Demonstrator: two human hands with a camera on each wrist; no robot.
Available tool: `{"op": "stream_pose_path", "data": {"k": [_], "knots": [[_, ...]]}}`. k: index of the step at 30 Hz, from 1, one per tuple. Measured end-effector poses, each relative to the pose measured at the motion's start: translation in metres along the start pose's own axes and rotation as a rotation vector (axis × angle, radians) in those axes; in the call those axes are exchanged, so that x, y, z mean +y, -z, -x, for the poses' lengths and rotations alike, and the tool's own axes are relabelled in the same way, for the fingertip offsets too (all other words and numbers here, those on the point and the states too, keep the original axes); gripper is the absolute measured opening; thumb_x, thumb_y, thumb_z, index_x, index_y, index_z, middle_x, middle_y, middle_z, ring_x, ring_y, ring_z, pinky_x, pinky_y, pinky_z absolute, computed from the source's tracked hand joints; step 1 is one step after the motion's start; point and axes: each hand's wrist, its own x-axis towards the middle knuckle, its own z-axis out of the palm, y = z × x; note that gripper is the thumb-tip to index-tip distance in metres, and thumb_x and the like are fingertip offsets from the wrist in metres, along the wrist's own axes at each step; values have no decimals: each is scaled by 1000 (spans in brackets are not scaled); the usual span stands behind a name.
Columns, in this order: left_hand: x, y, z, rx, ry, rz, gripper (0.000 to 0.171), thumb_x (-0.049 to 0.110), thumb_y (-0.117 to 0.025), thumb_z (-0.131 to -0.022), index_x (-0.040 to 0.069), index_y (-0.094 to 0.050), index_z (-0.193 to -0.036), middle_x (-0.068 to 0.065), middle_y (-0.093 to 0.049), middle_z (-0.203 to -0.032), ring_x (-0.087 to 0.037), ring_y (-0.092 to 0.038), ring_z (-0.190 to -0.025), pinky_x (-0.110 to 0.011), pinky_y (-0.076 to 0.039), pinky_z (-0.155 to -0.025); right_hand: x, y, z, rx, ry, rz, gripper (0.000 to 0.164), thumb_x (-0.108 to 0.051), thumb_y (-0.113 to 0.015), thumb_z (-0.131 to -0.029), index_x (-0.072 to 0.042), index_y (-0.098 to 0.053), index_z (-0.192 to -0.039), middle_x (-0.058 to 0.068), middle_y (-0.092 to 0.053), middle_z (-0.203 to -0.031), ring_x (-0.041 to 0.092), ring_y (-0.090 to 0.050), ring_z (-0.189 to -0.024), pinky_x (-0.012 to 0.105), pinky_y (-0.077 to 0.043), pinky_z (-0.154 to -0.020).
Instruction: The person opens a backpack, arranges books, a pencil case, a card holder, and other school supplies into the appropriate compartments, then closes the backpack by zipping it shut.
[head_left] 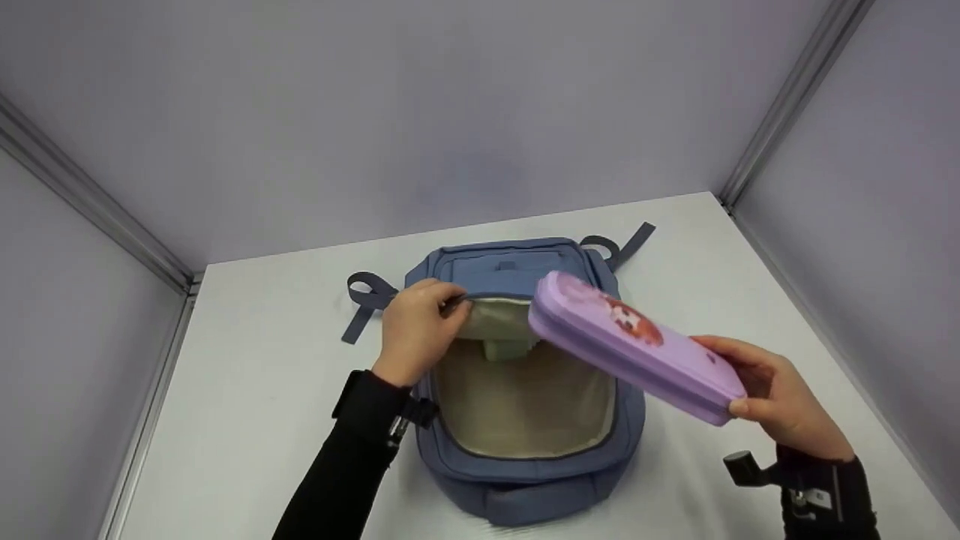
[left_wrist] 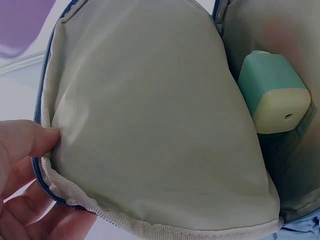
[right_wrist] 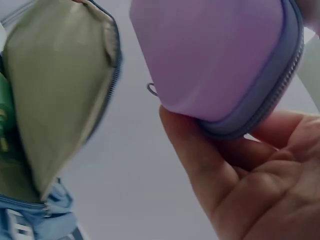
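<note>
A blue backpack (head_left: 529,471) lies on the white table, its front compartment unzipped and its beige lining showing. My left hand (head_left: 420,330) pinches the zipped edge of the raised flap (left_wrist: 150,120) between thumb and fingers. Inside the compartment sits a small green and cream block (left_wrist: 277,95) with a little hole in its end. Gripped at one end by my right hand (head_left: 780,397), a purple zipped pencil case (head_left: 600,337) with a red printed picture is held up at the right of the opening. Its far end overlaps the backpack's right side in the head view.
Dark straps (head_left: 367,296) stick out from both sides of the backpack onto the white table (head_left: 262,397). Pale panels (head_left: 465,112) with metal corner posts stand behind and on both sides of the table.
</note>
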Motion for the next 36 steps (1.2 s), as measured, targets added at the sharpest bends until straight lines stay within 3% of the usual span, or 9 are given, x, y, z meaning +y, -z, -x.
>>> {"op": "stream_pose_path", "data": {"k": [4, 7, 10, 15, 20, 24, 27, 31, 36], "knots": [[0, 1, -2, -11, 13, 10, 12, 17, -76, -83, 9, -78, -91, -6, -75, -87, -22, -72, -81, -39, -56, -71, 10, -14, 9, -63, -102, 70, 57, -2, -66, -83, 4, -53, -138, 1, -65, -133, 12, -64, -103, 21, -52, -86], [1, 2, -3, -13, 19, 19, 12, 18, -76, -83, 9, -78, -92, -6, -75, -87, -22, -72, -81, -39, -56, -70, 17, -21, 11, -79, -230, 176, 57, -5, -69, -82, 4, -54, -137, -6, -65, -129, 9, -63, -99, 21, -52, -81], [3, 3, -3, -9, 16, 27, 12, 17, -76, -83, 9, -78, -92, -6, -75, -87, -22, -71, -80, -39, -56, -70, 24, -27, 8, -78, -345, 317, 59, -6, -72, -82, 7, -53, -136, 3, -62, -130, 5, -60, -98, 20, -53, -79], [3, 3, -2, -3, 2, 30, 11, 17, -76, -83, 9, -78, -92, -5, -75, -85, -21, -71, -78, -38, -55, -70, 37, -33, 4, 19, -485, 519, 62, -12, -77, -83, 9, -52, -136, 27, -56, -131, 4, -55, -100, 17, -51, -80], [5, 3, 2, 3, -23, 21, 11, 17, -75, -86, 9, -78, -93, -6, -74, -85, -19, -70, -78, -36, -55, -69, 34, -44, 7, 144, -565, 697, 70, -17, -81, -80, 9, -50, -137, 27, -57, -133, 26, -57, -110, 20, -51, -84], [7, 3, 2, 14, -24, 29, 10, 16, -75, -86, 9, -77, -93, -6, -74, -85, -19, -70, -77, -36, -55, -69, 30, -56, 3, 237, -584, 818, 72, -19, -82, -80, 10, -49, -137, 28, -58, -132, 36, -58, -114, 41, -50, -96], [9, 4, 0, 24, -16, 38, 10, 15, -75, -85, 9, -78, -92, -6, -74, -84, -19, -70, -77, -36, -55, -69, 42, -72, -6, 353, -542, 845, 70, -18, -82, -80, 13, -51, -134, 31, -59, -128, 40, -58, -115, 55, -45, -99], [11, 4, -1, 31, -26, 48, 10, 15, -76, -84, 8, -78, -92, -6, -74, -85, -19, -70, -78, -36, -55, -70, 68, -99, -22, 485, -434, 860, 69, -19, -85, -76, 14, -54, -128, 32, -62, -118, 42, -59, -110, 54, -45, -95], [11, 4, 2, 31, -61, 70, 10, 13, -75, -84, 7, -77, -92, -6, -74, -84, -19, -69, -78, -35, -55, -71, 90, -119, -45, 497, -391, 897, 76, -24, -87, -73, 17, -51, -126, 36, -58, -114, 45, -56, -106, 55, -44, -90]]}}
